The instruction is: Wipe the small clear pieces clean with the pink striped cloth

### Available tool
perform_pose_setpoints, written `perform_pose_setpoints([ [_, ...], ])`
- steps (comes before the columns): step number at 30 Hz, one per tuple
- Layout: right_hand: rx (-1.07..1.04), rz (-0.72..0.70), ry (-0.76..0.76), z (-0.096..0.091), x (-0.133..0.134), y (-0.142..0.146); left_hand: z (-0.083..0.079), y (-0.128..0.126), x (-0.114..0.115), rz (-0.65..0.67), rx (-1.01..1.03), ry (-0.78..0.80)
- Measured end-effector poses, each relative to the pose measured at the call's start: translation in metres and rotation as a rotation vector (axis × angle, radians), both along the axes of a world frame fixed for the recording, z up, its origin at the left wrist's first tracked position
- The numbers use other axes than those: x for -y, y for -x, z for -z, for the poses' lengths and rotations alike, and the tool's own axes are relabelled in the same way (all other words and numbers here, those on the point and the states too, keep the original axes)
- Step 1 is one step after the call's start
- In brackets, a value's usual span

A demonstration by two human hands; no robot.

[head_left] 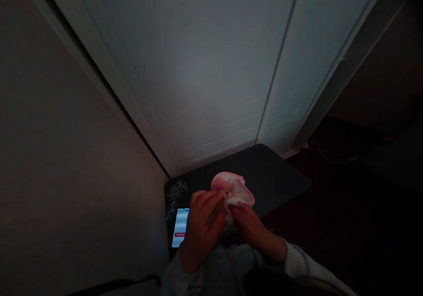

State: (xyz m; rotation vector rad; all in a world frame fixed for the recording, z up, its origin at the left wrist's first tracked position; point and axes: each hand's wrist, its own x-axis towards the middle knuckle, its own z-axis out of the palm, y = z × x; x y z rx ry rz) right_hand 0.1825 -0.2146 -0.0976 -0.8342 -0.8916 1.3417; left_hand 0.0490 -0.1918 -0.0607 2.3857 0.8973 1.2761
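In a dim room both hands meet over a small dark table (271,172). They hold a crumpled pink-and-white piece of soft material (233,190), perhaps cloth or tissue. My left hand (201,230) pinches its left edge with bent fingers. My right hand (251,230) grips it from below, fingers closed. Both wrists wear pale long sleeves.
A lit phone screen (180,227) lies on the table's left part, half hidden by my left hand. Small shiny clear objects (175,194) sit at the table's left corner. White wardrobe doors (211,75) stand behind. A cable (327,152) lies on the dark floor at right.
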Motion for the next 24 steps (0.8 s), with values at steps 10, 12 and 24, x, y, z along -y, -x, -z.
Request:
perform_pose_setpoints([
  [10, 0.228, 0.012, -0.083, -0.009, 0.002, -0.001, -0.002, 0.001, 0.003, -0.037, 0.337, 0.299],
  [12, 0.299, -0.012, -0.115, -0.012, 0.001, -0.001, -0.001, 0.002, 0.003, -0.011, 0.381, 0.422],
  [24, 0.355, -0.003, -0.19, -0.006, -0.001, -0.005, 0.0, 0.006, 0.004, 0.033, 0.344, 0.635],
])
